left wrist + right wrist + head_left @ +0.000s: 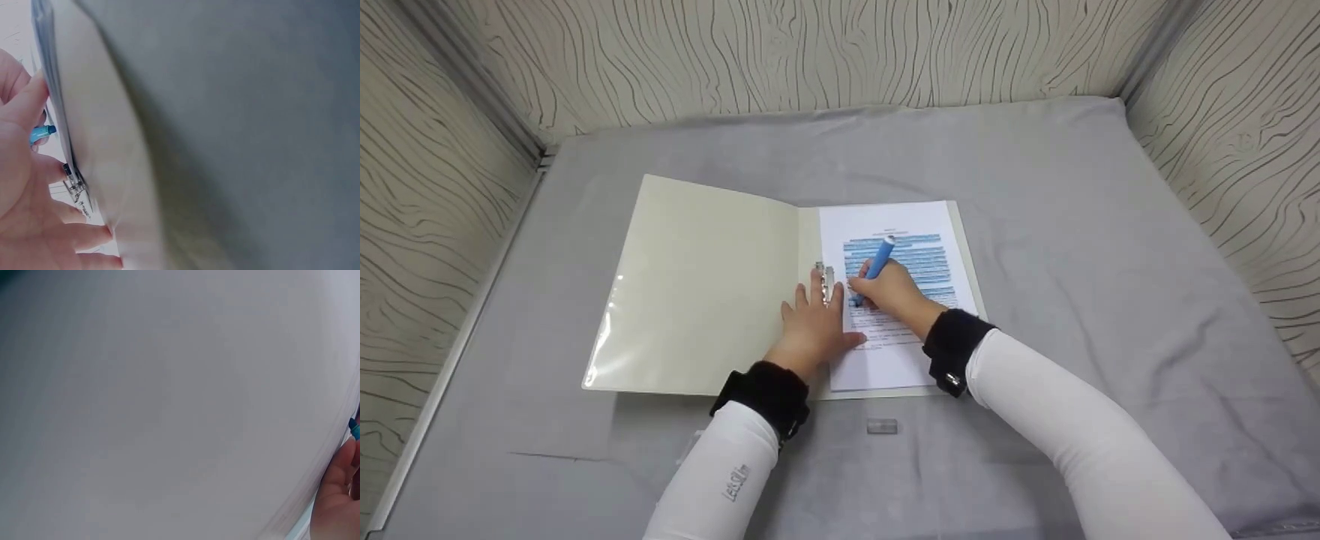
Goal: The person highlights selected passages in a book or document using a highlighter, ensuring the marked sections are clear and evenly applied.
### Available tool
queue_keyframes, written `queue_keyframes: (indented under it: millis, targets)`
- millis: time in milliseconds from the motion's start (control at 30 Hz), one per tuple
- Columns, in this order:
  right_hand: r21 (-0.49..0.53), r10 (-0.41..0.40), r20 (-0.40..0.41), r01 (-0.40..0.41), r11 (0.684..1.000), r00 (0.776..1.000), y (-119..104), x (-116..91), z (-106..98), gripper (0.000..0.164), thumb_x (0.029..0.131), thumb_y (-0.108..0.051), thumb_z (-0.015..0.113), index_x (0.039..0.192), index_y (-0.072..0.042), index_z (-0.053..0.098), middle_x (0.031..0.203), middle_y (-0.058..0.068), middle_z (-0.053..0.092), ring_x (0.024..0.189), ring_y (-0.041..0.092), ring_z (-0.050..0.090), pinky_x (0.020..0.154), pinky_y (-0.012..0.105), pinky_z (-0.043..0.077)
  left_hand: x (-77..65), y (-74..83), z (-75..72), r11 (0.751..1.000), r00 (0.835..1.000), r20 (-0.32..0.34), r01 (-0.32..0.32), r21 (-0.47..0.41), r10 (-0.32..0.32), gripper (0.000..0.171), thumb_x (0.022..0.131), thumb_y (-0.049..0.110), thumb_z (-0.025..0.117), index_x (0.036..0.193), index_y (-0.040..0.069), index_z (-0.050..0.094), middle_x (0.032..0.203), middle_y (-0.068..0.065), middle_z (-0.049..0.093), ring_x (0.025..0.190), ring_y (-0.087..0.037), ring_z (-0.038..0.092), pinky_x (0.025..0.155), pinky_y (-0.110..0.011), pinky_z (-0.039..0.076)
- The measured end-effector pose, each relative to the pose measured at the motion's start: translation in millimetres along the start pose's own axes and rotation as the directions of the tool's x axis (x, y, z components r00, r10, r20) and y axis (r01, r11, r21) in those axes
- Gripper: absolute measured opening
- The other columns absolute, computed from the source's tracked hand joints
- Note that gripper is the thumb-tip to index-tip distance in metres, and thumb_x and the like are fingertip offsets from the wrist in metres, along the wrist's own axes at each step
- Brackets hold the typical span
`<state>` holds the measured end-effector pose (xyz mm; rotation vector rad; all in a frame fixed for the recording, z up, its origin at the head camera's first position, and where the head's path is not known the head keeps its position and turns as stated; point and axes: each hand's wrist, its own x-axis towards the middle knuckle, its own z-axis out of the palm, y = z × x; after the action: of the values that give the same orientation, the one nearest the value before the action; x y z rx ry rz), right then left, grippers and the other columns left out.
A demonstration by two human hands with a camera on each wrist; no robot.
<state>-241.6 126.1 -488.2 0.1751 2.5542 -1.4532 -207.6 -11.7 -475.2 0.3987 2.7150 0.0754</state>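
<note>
A blue highlighter (877, 259) is pinched in my right hand (898, 291), its tip down at the left end of a text line on the printed sheet (885, 367). Above the tip, many lines are coloured blue; the lines below are plain black print. My left hand (814, 330) lies with fingers spread across the open binder's (705, 285) spine, beside the metal clip (828, 285), its thumb on the sheet's left edge. In the left wrist view the highlighter's dark tip (52, 129) shows past the left thumb. The right wrist view catches only part of the right hand (334, 500).
A small grey, clear-looking cap-like piece (882, 426) lies on the grey cloth (1035, 225) in front of the binder. The binder's cover is spread out to the left. Patterned wall panels (810, 60) stand behind and at both sides.
</note>
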Motion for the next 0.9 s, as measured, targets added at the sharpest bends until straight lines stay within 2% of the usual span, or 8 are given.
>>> queue_keyframes:
  millis: [200,900]
  targets:
    - [-0.006,0.03,-0.006,-0.03,1.0,1.0,2.8,0.8,-1.7,0.019,0.083,-0.019,0.067,0.075,-0.009,0.053,0.059,-0.002,0.051,0.052,0.009,0.05,0.051,0.02,0.039,0.7,-0.2,1.2,1.0,1.0,0.006,0.006,-0.008,-0.006,0.091,0.082,0.062,0.055,0.15,0.015,0.017,0.154,-0.018,-0.004,0.138,-0.042,0.011,0.103,-0.059,0.021]
    - [0.018,0.045,0.006,-0.045,0.999,0.999,6.4,0.1,-8.7,0.019,0.085,-0.019,0.066,0.075,-0.009,0.052,0.059,-0.002,0.05,0.052,0.008,0.05,0.05,0.019,0.04,-0.4,-2.8,1.2,1.0,1.0,-0.001,0.0,-0.027,0.0,0.091,0.082,0.062,0.055,0.15,0.015,0.017,0.154,-0.018,-0.003,0.138,-0.043,0.01,0.104,-0.06,0.02]
